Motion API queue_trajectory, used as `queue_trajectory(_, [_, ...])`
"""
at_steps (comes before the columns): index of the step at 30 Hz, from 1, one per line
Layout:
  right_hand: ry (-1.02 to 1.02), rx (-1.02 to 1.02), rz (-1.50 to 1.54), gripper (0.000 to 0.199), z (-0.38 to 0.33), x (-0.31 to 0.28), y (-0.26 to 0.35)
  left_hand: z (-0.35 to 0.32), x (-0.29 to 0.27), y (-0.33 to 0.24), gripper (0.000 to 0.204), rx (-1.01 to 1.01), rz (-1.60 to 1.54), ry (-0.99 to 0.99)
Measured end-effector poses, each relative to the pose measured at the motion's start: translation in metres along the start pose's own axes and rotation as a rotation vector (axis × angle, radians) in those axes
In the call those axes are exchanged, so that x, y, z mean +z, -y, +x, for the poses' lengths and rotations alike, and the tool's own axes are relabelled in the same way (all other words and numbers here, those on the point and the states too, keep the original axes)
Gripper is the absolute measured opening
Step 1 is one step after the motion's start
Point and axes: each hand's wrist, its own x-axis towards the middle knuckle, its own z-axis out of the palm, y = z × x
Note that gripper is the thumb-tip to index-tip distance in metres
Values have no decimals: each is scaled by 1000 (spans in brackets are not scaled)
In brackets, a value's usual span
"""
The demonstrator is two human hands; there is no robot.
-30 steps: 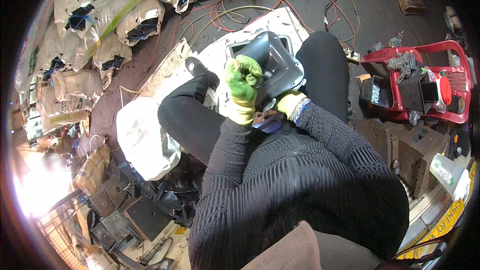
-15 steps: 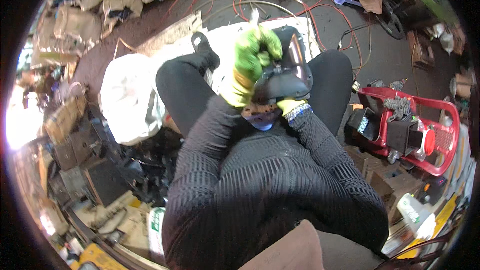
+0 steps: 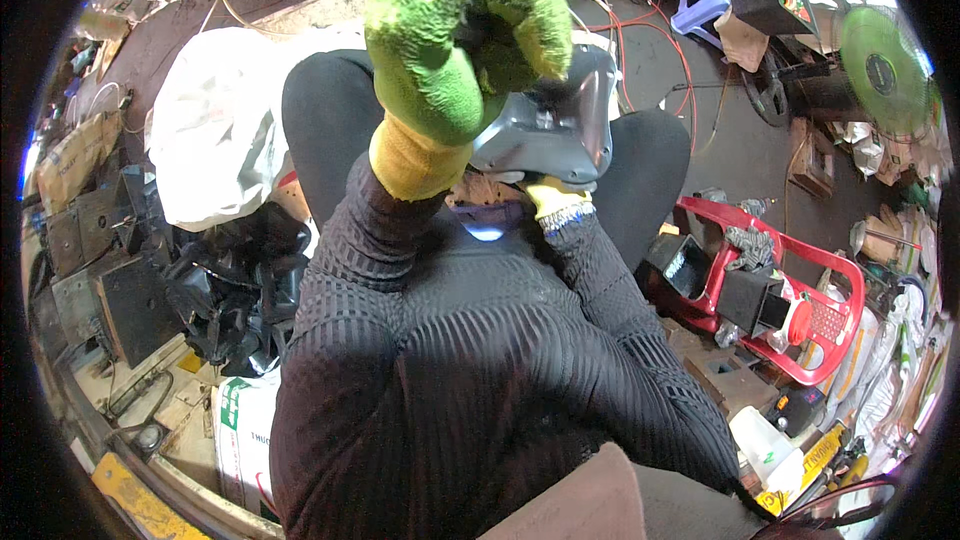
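My left hand [image 3: 440, 50], in a green-palmed glove with a yellow cuff, is raised close to the camera. Its fingers are curled inward, and whatever they may pinch cannot be made out. Behind and below it, a glossy black moulded plastic part [image 3: 560, 130] rests between my knees. My right hand [image 3: 560, 198], mostly hidden beneath that part, grips its near edge; the yellow glove cuff shows. A small blue-rimmed thing [image 3: 487, 223] lies under the part, near my lap.
A white sack [image 3: 220, 130] stands left of my knee, with black plastic parts [image 3: 240, 280] nearer. At right are an upturned red plastic chair [image 3: 835, 290] bearing boxes, a green fan [image 3: 880, 70] and a blue stool [image 3: 700, 0]. Red hoses [image 3: 685, 70] cross the floor.
My left hand has risen away from the black plastic part, toward the camera and slightly left. My right hand keeps its hold on the part. The whole view has shifted.
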Motion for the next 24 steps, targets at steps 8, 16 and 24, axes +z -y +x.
queue_trajectory(8, [-15,18,33,40,-1,5,-5,-2,-7,40,54,-241,86,-97])
queue_trajectory(16, [-6,0,87,42,1,7,-5,-14,-14,71,46,-121,230,-149])
queue_trajectory(24, [4,-5,107,43,9,3,-4,1,-1,11,50,-89,132,-80])
